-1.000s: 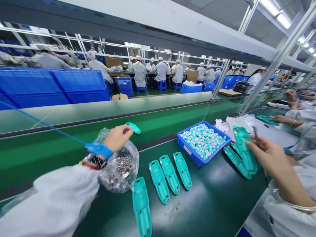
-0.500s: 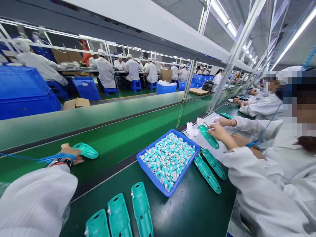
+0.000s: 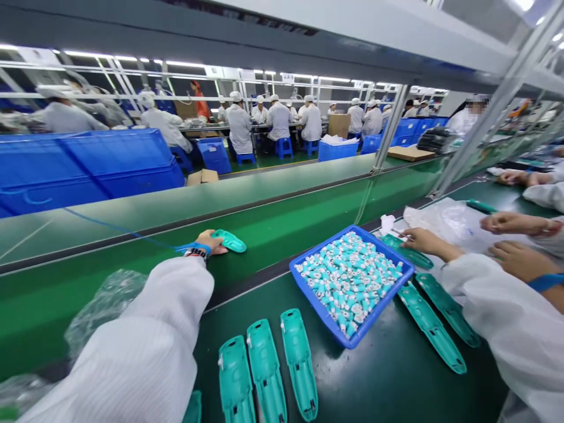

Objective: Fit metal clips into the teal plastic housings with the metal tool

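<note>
Over the green belt, my left hand [image 3: 210, 241] grips one end of a teal plastic shell [image 3: 232, 241], its arm stretched forward. A blue cord runs from that wrist to the left. On the bench nearer me lie several more teal shells, with a row of three standing out: a left one [image 3: 237, 376], a middle one [image 3: 267, 370] and a right one [image 3: 299, 364]. A blue tray [image 3: 318, 314] full of small teal-and-white parts [image 3: 348, 276] sits to their right. My right hand is out of view.
A co-worker's hand [image 3: 429, 242] at right holds a thin tool at another shell [image 3: 408, 251]. Two shells [image 3: 434, 326] lie beside the tray. Clear plastic bags [image 3: 108, 308] rest on the belt [image 3: 282, 226] at left. A metal post [image 3: 390, 129] rises behind the belt.
The view has turned left, so the bench and tray appear farther right. My left hand still holds the shell and reaches farther out over the belt.
</note>
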`<move>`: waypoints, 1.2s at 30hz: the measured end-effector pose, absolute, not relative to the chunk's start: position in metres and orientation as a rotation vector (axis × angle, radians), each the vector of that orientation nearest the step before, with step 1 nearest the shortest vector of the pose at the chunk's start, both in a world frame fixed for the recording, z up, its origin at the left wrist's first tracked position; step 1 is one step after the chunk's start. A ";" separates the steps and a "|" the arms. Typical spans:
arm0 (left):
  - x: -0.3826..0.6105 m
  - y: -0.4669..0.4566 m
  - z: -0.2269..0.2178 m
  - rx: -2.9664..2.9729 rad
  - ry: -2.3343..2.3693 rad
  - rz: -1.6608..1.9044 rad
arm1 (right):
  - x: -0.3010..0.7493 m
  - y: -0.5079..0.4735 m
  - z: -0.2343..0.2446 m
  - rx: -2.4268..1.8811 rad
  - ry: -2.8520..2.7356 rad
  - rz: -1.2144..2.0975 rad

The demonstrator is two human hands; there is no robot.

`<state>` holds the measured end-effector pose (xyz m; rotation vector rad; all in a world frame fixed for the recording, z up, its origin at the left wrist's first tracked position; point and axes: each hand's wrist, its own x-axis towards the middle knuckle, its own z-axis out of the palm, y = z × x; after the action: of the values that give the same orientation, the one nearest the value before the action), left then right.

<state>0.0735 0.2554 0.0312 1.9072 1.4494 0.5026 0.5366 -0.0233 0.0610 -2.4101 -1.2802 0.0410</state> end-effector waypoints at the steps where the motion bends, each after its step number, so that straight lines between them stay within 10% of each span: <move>1: 0.079 0.251 0.035 1.848 1.482 0.504 | 0.539 -0.020 0.064 -2.441 -1.296 0.069; 9: 0.104 0.181 0.094 1.713 1.345 0.486 | 0.449 -0.029 0.129 -2.360 -1.459 -0.182; 15: 0.036 0.054 0.135 1.699 1.090 0.281 | 0.303 -0.029 0.135 -1.791 -1.883 0.394; 25: -0.092 -0.069 0.037 1.529 1.382 0.186 | 0.114 0.020 0.043 -1.517 -2.632 0.301; 36: -0.072 -0.060 0.029 1.540 1.274 0.201 | 0.094 0.044 0.025 -1.548 -2.652 0.403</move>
<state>-0.0720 -0.0598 0.0295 1.5405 1.2737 0.2014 0.0936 0.0438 0.0252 -1.5478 -2.6525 0.4033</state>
